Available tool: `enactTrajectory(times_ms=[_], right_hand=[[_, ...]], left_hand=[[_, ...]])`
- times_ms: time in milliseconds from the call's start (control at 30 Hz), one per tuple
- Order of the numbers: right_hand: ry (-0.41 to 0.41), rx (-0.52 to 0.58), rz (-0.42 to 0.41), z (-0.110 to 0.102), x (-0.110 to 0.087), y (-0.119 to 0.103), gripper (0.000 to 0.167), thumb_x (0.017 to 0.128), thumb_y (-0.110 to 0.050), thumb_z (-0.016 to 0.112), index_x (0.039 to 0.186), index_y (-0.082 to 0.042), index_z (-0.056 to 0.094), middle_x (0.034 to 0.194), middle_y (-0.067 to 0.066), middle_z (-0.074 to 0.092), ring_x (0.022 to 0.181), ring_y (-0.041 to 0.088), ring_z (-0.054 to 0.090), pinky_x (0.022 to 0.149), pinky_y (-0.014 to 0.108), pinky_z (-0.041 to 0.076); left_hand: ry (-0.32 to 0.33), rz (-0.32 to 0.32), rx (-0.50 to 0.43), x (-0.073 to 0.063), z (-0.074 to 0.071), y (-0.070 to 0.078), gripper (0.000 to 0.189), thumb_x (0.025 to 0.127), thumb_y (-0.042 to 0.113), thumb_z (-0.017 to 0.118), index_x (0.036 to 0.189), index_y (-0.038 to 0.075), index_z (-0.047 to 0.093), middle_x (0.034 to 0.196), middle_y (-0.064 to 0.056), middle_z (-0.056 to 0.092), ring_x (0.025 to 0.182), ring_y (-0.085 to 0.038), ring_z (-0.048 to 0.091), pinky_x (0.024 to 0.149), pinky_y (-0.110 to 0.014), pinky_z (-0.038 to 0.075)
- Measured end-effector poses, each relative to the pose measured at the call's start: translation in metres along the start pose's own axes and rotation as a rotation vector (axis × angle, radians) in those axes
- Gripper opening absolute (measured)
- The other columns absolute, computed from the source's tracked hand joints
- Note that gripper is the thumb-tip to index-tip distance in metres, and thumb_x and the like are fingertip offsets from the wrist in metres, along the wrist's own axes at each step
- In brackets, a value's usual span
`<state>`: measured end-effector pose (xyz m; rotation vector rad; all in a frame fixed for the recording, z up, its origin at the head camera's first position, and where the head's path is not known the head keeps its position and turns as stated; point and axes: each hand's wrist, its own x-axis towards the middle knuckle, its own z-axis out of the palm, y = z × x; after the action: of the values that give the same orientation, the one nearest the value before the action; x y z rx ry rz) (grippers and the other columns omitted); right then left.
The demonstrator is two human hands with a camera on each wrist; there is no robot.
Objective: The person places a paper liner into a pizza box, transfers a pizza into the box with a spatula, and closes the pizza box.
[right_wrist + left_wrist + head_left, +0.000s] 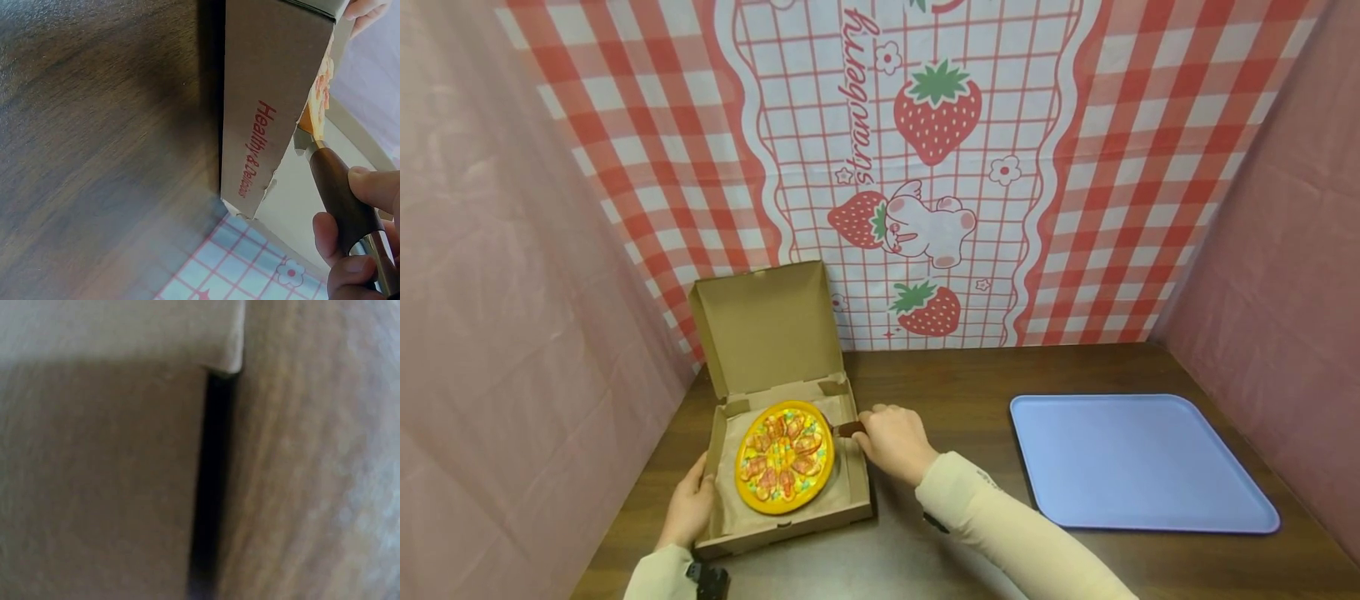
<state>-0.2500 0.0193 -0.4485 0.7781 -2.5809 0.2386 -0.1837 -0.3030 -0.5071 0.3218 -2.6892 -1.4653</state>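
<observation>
A round pizza (pixel 785 457) with a yellow rim and red toppings lies tilted in an open cardboard pizza box (pixel 767 531). My right hand (pixel 895 437) grips the dark wooden handle of a pizza server (pixel 331 178) at the box's right wall. The server's metal end meets the pizza's right edge; the rest of its blade is hidden beneath the pizza. At the box's left wall, my left hand (pixel 688 507) holds the side near the front corner. Only blurred cardboard and wood show in the left wrist view.
A light blue tray (pixel 1138 462) lies on the brown wooden table (pixel 947 375) at the right. The box lid (pixel 767 329) stands raised against the strawberry-patterned cloth (pixel 910 317) at the back. Pink curtains (pixel 535 292) hang on both sides.
</observation>
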Motion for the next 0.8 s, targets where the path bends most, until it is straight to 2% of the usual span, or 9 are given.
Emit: enactTrajectory(times_ms=[300,800], right_hand=[[0.004,0.004,0.015,0.002,-0.0011,0.0029,0.023,0.085,-0.034,0.071,0.075,-0.014,0.066,0.066,0.001,0.06,0.057,0.02,0.06,0.045,0.034,0.045],[0.026,-0.02,-0.003,0.0072,-0.0029,0.0061,0.022,0.085,-0.035,0.073,0.081,-0.013,0.07,0.069,0.002,0.063,0.061,0.021,0.062,0.047,0.034,0.048]], left_hand=[[-0.001,0.002,-0.005,0.0,0.0001,0.0005,0.053,0.102,0.003,0.032,0.153,-0.007,0.019,0.153,-0.035,0.025,0.143,-0.049,0.025,0.119,-0.058,0.02],[0.017,0.016,0.025,0.0017,0.0005,-0.0001,0.052,0.102,0.002,0.033,0.151,-0.009,0.022,0.152,-0.035,0.028,0.142,-0.05,0.026,0.119,-0.058,0.021]])
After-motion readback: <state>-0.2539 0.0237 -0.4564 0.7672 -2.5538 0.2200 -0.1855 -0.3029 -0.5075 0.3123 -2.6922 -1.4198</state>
